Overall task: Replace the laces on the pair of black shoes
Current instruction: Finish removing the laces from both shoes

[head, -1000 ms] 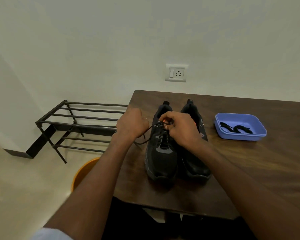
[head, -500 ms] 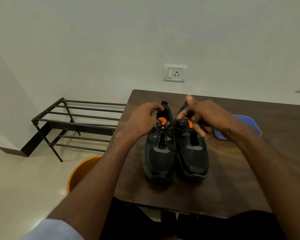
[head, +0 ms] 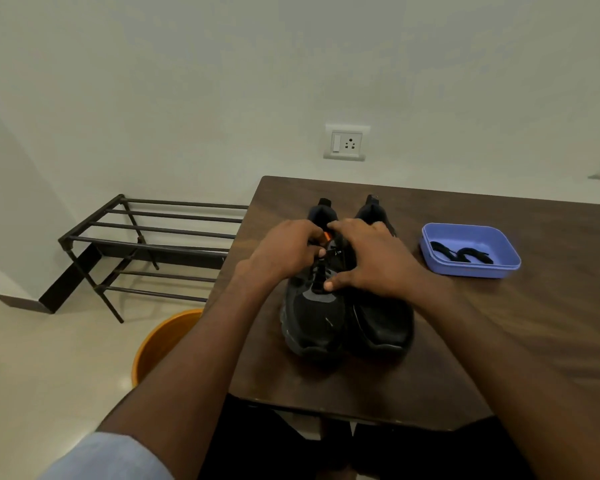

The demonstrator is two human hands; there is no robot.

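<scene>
Shoes (head: 347,292), a black pair, stand side by side with toes toward the person near the front edge of a dark wooden table (head: 499,358), and both hands are busy over the tongue of the left shoe (head: 314,313). The work looks to be at an early or middle stage: a lace is visible down the throat of the left shoe, while the right shoe (head: 383,320) is mostly hidden under the wrist and its lacing cannot be read. To the right of the shoes, well apart from them, a blue tray (head: 510,263) holds two black laces (head: 461,254), coiled and untouched, so at least that much threading appears to remain; whether they are the new pair or the old cannot be told. The left hand (head: 284,254) is curled tight at the upper eyelets of the left shoe, its fingertips seemingly pinching the lace (head: 321,268) beside the orange lining, though the grip itself is partly hidden. The right hand (head: 371,261) is spread over the shoes with fingers bent, its thumb (head: 333,284) pressed on the lace lower down the throat and a forefinger reaching the collar. Left of the shoes, beyond the table's edge, stand a metal rack (head: 146,244) and an orange bucket (head: 160,344).
</scene>
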